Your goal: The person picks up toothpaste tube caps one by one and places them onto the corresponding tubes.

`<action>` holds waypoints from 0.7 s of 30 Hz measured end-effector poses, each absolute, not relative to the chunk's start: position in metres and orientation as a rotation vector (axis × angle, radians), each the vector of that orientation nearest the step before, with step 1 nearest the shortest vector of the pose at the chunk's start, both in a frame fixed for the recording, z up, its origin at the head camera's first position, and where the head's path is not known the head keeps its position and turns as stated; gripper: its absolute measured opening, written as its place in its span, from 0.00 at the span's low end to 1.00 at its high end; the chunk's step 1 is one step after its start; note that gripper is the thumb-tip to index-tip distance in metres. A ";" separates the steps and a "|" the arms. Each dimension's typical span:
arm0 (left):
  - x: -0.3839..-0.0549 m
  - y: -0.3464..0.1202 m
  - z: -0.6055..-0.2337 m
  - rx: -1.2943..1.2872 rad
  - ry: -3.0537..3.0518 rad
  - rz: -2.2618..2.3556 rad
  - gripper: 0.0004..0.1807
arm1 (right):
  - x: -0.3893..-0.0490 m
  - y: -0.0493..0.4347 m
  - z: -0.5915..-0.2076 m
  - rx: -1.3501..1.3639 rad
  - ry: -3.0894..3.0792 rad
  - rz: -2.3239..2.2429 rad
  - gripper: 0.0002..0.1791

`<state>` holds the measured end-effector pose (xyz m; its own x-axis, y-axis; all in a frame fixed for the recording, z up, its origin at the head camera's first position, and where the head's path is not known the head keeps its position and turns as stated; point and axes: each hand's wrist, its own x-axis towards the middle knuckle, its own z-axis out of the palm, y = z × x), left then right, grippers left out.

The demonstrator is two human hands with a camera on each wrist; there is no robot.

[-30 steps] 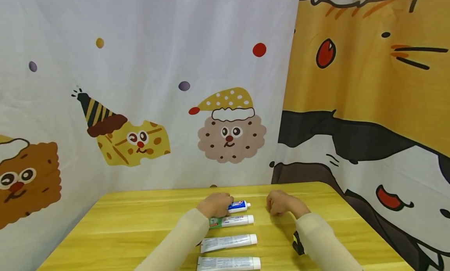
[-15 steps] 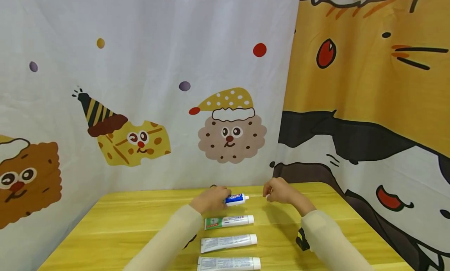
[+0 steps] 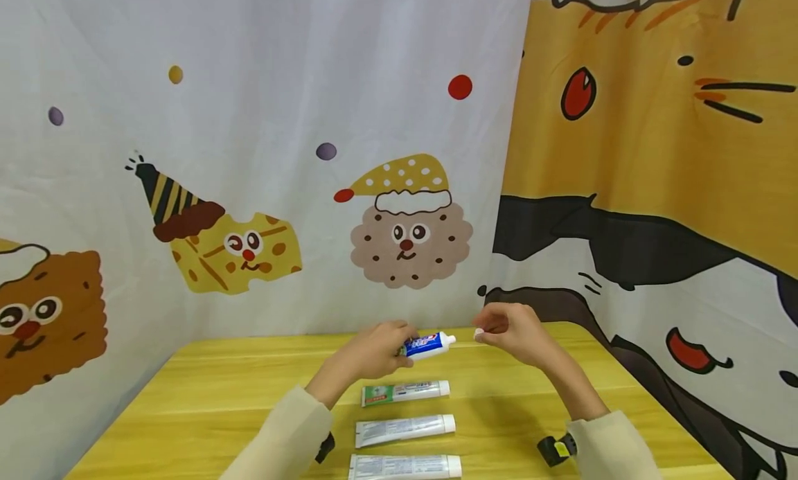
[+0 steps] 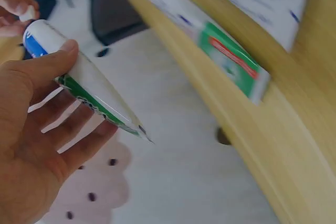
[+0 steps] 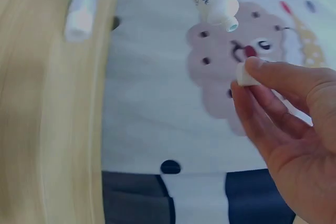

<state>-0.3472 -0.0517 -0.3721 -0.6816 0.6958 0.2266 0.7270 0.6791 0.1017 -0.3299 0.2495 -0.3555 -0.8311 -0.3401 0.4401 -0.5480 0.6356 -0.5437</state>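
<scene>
My left hand (image 3: 377, 352) holds a blue, white and green toothpaste tube (image 3: 427, 345) above the far part of the table. In the left wrist view the thumb presses on the tube (image 4: 89, 74) and the fingers lie beneath it. Its bare nozzle (image 5: 231, 23) shows in the right wrist view, pointing toward my right hand (image 3: 517, 333). Between thumb and fingertips, that hand pinches a small white cap (image 5: 245, 75). A short gap separates cap and nozzle.
Below my hands, a green-and-white toothpaste tube (image 3: 405, 393) and two silvery-white tubes, a middle one (image 3: 405, 430) and a near one (image 3: 405, 467), lie in a column on the yellow wooden table (image 3: 218, 411). A printed curtain (image 3: 249, 120) hangs behind the table.
Both hands have risen from the tabletop. The left one lifts the blue toothpaste tube, and the white cap has become visible in the right hand's fingers.
</scene>
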 end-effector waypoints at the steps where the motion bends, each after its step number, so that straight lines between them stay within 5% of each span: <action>1: -0.342 -0.053 -0.370 -1.161 -2.706 -0.281 0.20 | -0.326 0.249 -0.355 0.723 -2.542 1.053 0.07; 14: -0.297 -0.058 -0.374 -1.073 -2.615 -0.422 0.21 | -0.305 0.237 -0.367 1.072 -2.220 1.646 0.09; 21: -0.293 -0.055 -0.380 -1.052 -2.614 -0.437 0.22 | -0.298 0.232 -0.375 1.003 -2.216 1.556 0.09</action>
